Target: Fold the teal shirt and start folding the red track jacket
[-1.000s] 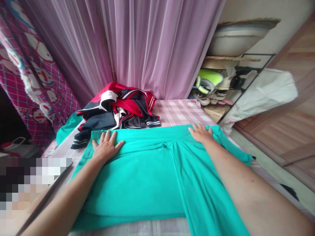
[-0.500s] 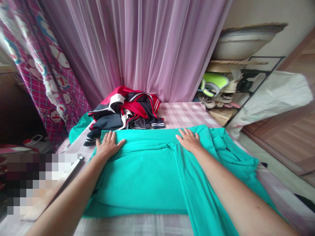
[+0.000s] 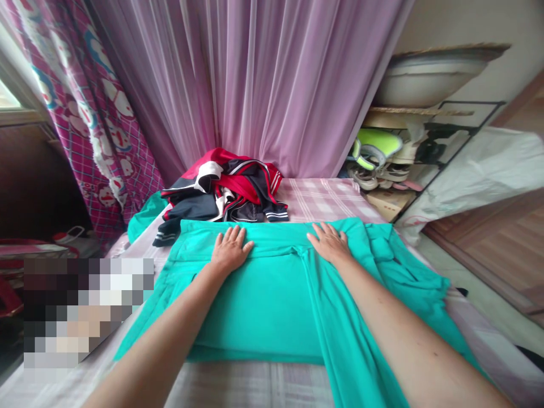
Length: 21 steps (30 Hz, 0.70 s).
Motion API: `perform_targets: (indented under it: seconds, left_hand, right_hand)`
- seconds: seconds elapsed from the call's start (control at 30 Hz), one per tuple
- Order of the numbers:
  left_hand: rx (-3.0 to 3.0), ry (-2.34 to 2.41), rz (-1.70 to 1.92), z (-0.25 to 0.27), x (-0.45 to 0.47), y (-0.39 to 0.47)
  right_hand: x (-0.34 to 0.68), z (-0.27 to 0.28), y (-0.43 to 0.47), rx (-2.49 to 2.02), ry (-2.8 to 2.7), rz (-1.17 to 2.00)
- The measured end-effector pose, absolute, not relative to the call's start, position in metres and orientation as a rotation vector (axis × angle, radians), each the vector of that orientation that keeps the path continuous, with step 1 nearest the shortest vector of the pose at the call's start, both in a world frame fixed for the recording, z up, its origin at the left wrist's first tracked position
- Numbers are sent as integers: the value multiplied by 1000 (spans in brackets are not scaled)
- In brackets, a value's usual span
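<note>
A teal garment (image 3: 259,306) lies spread on the plaid bedsheet, with a long folded strip, which looks like a sleeve, running down toward me. My left hand (image 3: 230,249) rests flat on its far part, left of the middle, fingers apart. Palm down, my right hand (image 3: 330,242) presses on the far part farther right, its fingers spread too. Neither hand grips the cloth. Loose, wrinkled folds of the garment bunch at the right side beyond my right forearm.
Behind the garment is a heap of red, navy and white clothes (image 3: 238,187) on the plaid bedsheet (image 3: 327,195). A purple curtain (image 3: 272,85) hangs at the back. At right stand a shoe rack (image 3: 459,141) and a white bag (image 3: 480,175). A blurred-out patch covers the left side.
My left hand has slid right across the teal cloth, closer to my right hand. The garment's left edge now lies spread farther out. My right hand stays nearly in place.
</note>
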<state>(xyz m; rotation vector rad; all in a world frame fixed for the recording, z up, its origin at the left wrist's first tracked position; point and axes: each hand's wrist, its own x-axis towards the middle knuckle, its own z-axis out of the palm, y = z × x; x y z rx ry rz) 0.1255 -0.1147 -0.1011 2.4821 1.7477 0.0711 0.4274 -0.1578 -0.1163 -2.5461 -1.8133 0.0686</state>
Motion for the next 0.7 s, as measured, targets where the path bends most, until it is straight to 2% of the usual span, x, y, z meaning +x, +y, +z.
perform_targets:
  seconds: [0.23,0.4,0.57,0.7]
  left_hand:
    - [2275,2108,34,-103,54,-94]
    - [2285,2145,24,-102,55,-96]
    - [2304,2150,17,-104,56,-96]
    - [2304,2168,9,-105,55,-95]
  right_hand:
    - [422,-111,-156,-2547,-1798,131]
    - [443,-106,-156,-2526,-1874,176]
    - [503,-105,-163,-2782,-1514,88]
    - [512,-99,-159,-2834,-1486,88]
